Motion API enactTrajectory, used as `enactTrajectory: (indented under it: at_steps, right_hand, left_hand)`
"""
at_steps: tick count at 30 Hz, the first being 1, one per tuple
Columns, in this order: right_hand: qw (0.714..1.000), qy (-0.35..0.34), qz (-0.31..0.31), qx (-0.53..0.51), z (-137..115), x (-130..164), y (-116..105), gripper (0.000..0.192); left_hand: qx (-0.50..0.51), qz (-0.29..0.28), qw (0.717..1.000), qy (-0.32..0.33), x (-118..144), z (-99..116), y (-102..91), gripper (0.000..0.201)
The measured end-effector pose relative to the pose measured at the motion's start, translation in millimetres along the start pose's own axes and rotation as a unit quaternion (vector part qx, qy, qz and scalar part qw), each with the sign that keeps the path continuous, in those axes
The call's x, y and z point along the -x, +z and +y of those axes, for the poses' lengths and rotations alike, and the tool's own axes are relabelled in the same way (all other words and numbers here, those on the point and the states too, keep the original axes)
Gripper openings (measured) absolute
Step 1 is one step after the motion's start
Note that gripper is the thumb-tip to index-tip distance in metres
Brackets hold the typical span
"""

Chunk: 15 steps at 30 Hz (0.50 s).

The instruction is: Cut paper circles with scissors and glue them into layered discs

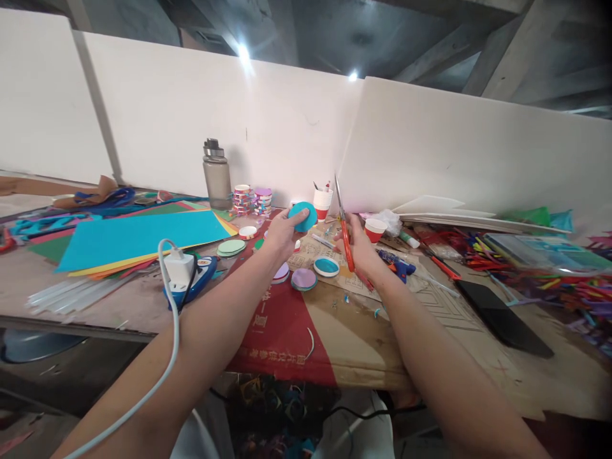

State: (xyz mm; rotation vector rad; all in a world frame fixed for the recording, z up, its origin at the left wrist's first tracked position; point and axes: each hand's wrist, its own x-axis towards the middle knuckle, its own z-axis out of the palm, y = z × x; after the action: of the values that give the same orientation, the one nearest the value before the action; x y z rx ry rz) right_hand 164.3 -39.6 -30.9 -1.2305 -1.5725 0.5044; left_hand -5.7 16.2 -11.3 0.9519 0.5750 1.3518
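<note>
Nearest: white charger (178,268) on the table edge (119,322), cable trailing off it. Mid-table: left hand (282,234) pinches a teal paper disc (303,215), lifted above the cardboard sheet (363,331). Right hand (358,245) grips orange-handled scissors (343,226), blades upright, just beside the disc, not touching. Behind: paper cup (323,203), grey bottle (217,174) by the white partition (268,121).

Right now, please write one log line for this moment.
left hand: holds teal disc | right hand: holds orange scissors, blades up
</note>
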Motion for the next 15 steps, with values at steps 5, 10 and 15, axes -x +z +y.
enactTrajectory:
  at_steps: [5,10,15]
  right_hand:
    - [0.996,0.015,-0.052,-0.071,-14,8,6,0.036]
    - [0.997,-0.007,-0.068,-0.044,-18,8,10,0.041]
    - [0.995,-0.022,-0.091,-0.021,-13,5,11,0.037]
  left_hand:
    - [0.010,-0.016,1.000,0.006,-1,4,2.1,0.036]
    - [0.003,-0.022,1.000,0.012,0,4,3.2,0.037]
    - [-0.005,-0.021,1.000,0.013,1,4,5.0,0.040]
